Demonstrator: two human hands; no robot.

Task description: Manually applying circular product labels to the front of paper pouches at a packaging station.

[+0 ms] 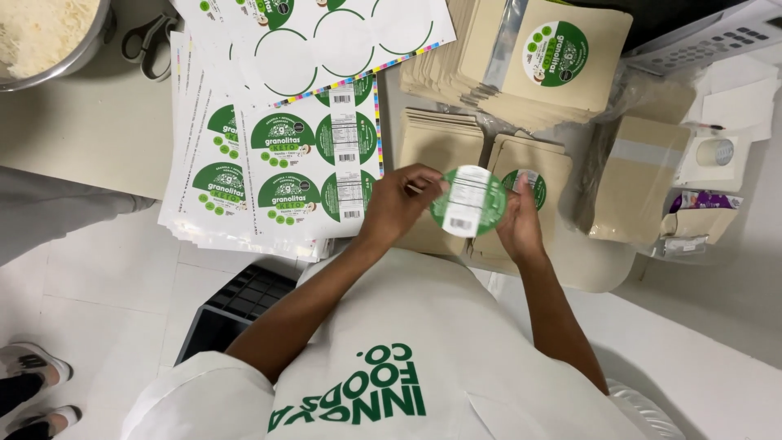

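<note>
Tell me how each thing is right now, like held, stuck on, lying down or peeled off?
round green sticker: peeled off, held between both hands.
left hand: pinching the sticker's left edge.
right hand: holding its right edge.
top pouch: lying flat, one sticker already on.
sticker sheets: stacked flat; top-most sheet has empty circles.
scissors: lying closed.
metal bowl: filled with pale shreds.

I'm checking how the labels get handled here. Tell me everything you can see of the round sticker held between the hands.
The round sticker is a thin, glossy paper disc, green with a white panel of fine print and barcode-like marks. It is held flat, facing the camera, above tan pouches. Left hand pinches its left edge; right hand touches its right edge.
</note>
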